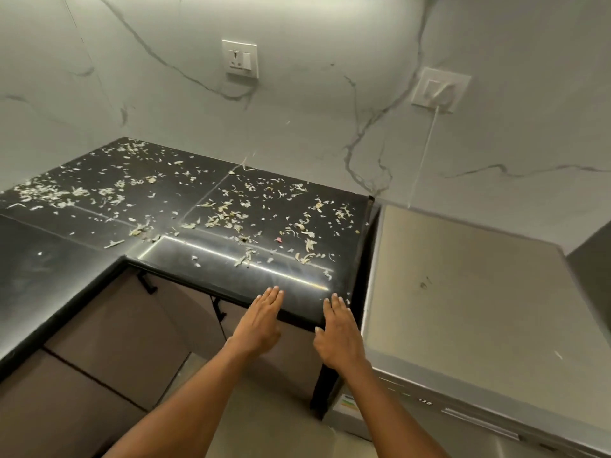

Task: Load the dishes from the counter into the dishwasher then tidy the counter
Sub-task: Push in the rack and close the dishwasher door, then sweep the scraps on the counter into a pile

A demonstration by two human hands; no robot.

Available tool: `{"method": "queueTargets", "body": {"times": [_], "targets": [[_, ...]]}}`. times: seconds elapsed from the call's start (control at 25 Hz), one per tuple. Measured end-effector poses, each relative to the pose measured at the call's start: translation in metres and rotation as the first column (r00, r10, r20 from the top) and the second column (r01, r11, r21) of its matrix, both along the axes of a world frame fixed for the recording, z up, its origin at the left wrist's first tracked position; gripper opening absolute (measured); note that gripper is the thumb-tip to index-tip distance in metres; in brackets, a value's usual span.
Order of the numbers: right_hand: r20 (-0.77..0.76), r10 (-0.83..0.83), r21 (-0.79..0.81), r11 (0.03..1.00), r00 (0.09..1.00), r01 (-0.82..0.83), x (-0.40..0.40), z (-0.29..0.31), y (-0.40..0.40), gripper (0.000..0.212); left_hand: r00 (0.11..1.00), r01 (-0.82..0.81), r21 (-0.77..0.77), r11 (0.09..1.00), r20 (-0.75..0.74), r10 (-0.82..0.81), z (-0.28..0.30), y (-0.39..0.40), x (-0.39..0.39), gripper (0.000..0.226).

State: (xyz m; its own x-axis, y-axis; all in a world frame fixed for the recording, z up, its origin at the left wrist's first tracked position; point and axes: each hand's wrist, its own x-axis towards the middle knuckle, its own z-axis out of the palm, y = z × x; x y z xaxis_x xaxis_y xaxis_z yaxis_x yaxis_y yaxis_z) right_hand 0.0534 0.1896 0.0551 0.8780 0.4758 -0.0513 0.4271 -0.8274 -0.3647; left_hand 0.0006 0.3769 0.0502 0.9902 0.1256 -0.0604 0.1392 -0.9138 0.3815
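We see no dishes anywhere on the black tabletop (99, 239), so we judge the loading half of the job finished, though we cannot check inside the dishwasher (463, 309), which stands shut just to the right of the tabletop with its pale top bare apart from a small dark mark. What the tabletop carries instead is the tidying still to do: pale scraps (228, 216), like vegetable peelings or husks, lie scattered over most of the surface, thickest toward the far left corner and across the middle, thinning toward the near edge, where a bright strip of reflected light crosses the stone. A tiny pink fleck sits among them on the right. Our left hand (261, 322) and right hand (340, 335) reach forward side by side, fingers straight and together, holding nothing, their fingertips at the near edge of the tabletop close to its right corner; whether they press on it or hover just over it we cannot tell. From that pose we judge that sweeping the scraps together is about to start, so the tidying is hardly begun. Beyond, the marbled wall carries a socket (240, 58) on the far side and a second plate with a white cord (426, 150) running down behind the dishwasher. Below the tabletop are cabinet doors (122, 338) with dark handles.
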Motion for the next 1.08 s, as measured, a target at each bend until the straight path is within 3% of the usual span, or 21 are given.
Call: {"method": "queueTargets", "body": {"times": [0.16,0.4,0.56,0.68,0.76,0.84,1.08], "targets": [[-0.082,-0.035,-0.052,0.998,0.996,0.031,0.015,-0.015,0.05,0.069,0.999,0.007,-0.036,0.999,-0.053,-0.009,-0.014,0.059,0.005,0.073],[-0.092,-0.24,-0.062,0.97,0.966,0.235,0.021,-0.023,0.106,0.076,0.999,0.044,-0.069,0.997,0.021,-0.043,-0.032,0.109,0.021,0.062],[-0.102,-0.157,-0.077,0.986,0.982,0.149,0.042,-0.024,0.126,0.077,0.998,-0.032,-0.1,0.994,0.044,0.037,-0.035,0.104,0.042,0.062],[0.005,-0.139,0.024,0.99,0.99,0.139,0.063,-0.025,0.113,0.076,0.992,-0.101,-0.15,0.984,0.056,0.11,-0.038,0.098,0.056,0.063],[0.109,-0.246,0.001,0.969,0.963,0.247,0.079,-0.031,0.1,0.078,0.986,-0.142,-0.184,0.973,0.063,0.156,-0.041,0.096,0.065,0.064],[0.1,-0.291,-0.054,0.953,0.952,0.297,0.099,-0.04,0.098,0.079,0.978,-0.183,-0.171,0.968,0.065,0.196,-0.044,0.092,0.075,0.064],[-0.009,-0.111,-0.103,0.989,0.994,0.109,0.164,-0.047,0.152,0.087,0.955,-0.273,-0.197,0.942,0.059,0.29,-0.048,0.086,0.112,0.075]]}}
